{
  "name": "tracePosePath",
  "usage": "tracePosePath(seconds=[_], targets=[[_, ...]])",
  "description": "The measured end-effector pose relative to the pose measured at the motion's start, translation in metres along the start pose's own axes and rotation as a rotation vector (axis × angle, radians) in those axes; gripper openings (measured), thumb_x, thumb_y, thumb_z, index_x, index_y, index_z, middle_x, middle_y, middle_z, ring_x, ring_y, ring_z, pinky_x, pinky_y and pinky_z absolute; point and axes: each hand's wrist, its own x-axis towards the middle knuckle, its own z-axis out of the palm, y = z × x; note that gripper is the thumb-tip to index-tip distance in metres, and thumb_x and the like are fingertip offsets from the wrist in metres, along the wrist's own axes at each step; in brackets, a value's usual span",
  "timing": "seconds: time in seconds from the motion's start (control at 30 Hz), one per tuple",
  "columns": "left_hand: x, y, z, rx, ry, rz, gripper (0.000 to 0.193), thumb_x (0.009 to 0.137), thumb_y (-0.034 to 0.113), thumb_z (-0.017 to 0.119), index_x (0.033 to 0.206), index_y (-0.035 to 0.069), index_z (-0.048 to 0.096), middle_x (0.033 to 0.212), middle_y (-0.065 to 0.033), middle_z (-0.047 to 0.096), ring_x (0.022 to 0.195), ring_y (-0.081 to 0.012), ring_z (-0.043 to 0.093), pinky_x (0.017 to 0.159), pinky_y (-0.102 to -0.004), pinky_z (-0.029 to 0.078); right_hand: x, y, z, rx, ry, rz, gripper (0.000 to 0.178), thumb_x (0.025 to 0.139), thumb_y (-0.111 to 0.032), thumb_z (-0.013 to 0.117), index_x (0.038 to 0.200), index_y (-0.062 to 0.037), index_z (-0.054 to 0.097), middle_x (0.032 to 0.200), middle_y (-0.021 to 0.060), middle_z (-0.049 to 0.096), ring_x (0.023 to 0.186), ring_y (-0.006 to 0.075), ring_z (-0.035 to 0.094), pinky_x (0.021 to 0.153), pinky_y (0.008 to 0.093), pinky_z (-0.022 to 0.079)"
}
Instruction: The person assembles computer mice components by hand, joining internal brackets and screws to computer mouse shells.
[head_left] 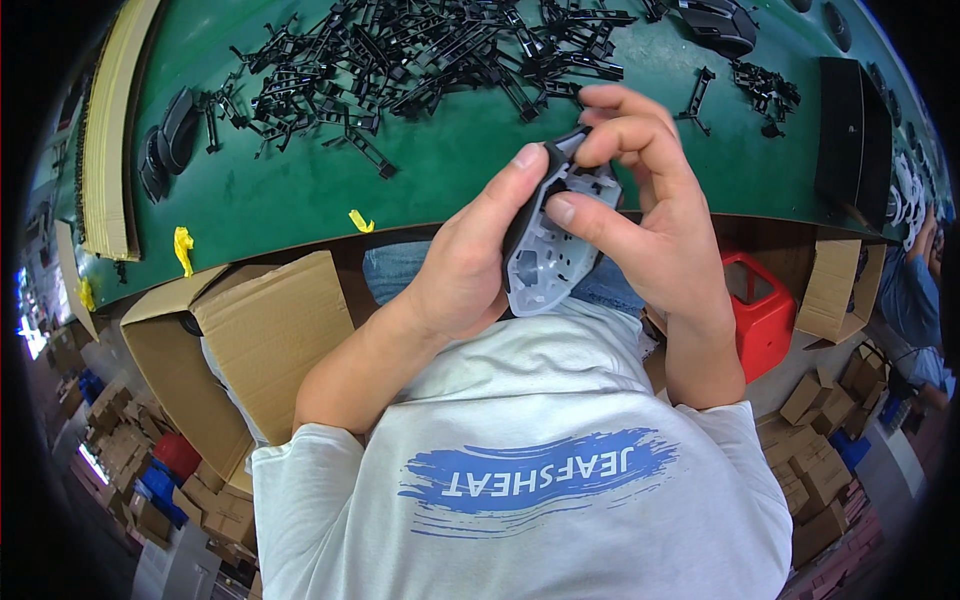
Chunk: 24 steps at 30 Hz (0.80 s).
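A computer mouse shell (548, 258) is tilted in front of my chest, its pale grey, ribbed inside showing and its black outer skin along the left edge. My left hand (458, 258) is closed round its left side, thumb along the black edge. At the upper end my right hand (668, 215) grips the shell, its thumb against a small dark spot inside and its fingers bent over the far edge. Whether a small part sits under those fingertips is hidden. Beyond my hands, a heap of black plastic frame pieces (400, 62) covers the green table (290, 200).
Black mouse shells (176, 130) lie at the left; another black mouse (720, 25) is at the back. Small black parts (766, 90) and a black box (852, 140) stand right. An open carton (270, 320) and a red stool (758, 320) flank me below the table edge.
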Motion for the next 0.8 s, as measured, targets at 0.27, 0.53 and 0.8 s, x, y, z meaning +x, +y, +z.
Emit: tracePosePath(seconds=[0.27,0.53,0.8], targets=[[-0.015,0.008,0.007,0.389,-0.181,0.129,0.055,0.115,0.035,0.04,0.155,-0.002,0.044,0.142,-0.012,0.054,0.129,-0.0183,0.054,0.113,-0.034,0.042,-0.004,-0.01,0.004,0.664,-0.126,0.201,0.086,0.081,-0.003,0.089,0.154,-0.003,0.043,0.135,0.0191,0.066,0.119,0.0209,0.067,0.104,0.0355,0.053],[-0.057,0.013,0.013,0.839,-0.322,0.516,0.058,0.112,0.03,0.047,0.156,-0.006,0.035,0.141,-0.0236,0.054,0.127,-0.0326,0.057,0.11,-0.0413,0.044,0.005,-0.016,0.005,0.69,-0.479,0.131,0.066,0.083,-0.014,0.09,0.137,0.0072,0.057,0.131,0.028,0.069,0.119,0.0371,0.071,0.109,0.0508,0.055],[-0.123,0.07,-0.029,0.858,-0.118,0.627,0.077,0.102,0.041,0.069,0.161,0.002,0.038,0.153,-0.017,0.049,0.141,-0.0258,0.05,0.115,-0.0394,0.042,0.01,-0.021,0.029,0.632,-0.378,0.292,0.114,0.074,-0.056,0.094,0.156,0.0049,0.043,0.144,0.0226,0.062,0.131,0.0286,0.062,0.112,0.0421,0.049]])
